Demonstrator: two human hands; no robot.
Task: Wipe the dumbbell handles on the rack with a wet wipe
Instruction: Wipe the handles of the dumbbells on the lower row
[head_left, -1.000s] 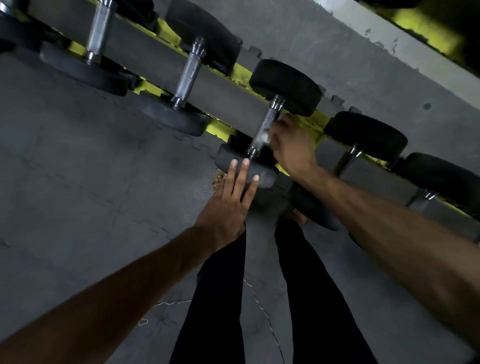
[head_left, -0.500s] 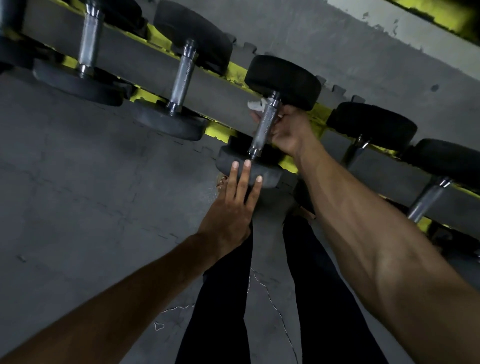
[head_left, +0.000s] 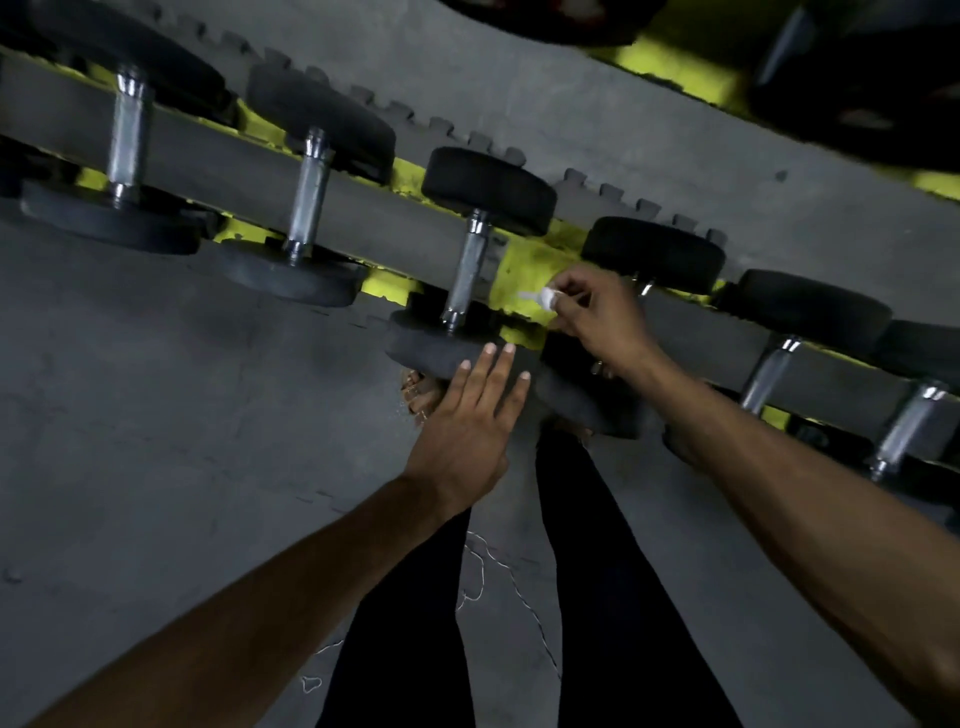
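Observation:
A row of black dumbbells with steel handles lies across a grey and yellow rack (head_left: 374, 208). The middle dumbbell's handle (head_left: 466, 270) is bare and in full sight. My left hand (head_left: 470, 415) lies flat with straight fingers against that dumbbell's near black head (head_left: 431, 348). To the right of the handle, my right hand (head_left: 597, 312) pinches a small crumpled white wet wipe (head_left: 543, 297), held clear of the steel. That hand covers most of the neighbouring dumbbell's handle, below its far head (head_left: 654, 254).
More dumbbells sit left (head_left: 127, 140), (head_left: 310, 192) and right (head_left: 769, 374), (head_left: 909, 421) on the rack. Grey foam floor mats (head_left: 156, 415) spread below. My legs in dark trousers (head_left: 597, 597) stand close to the rack. Large dark weights (head_left: 857, 93) fill the top right.
My right hand has come off the middle dumbbell's handle and moved right with the wipe. My left hand stays on the near head. The view has shifted left.

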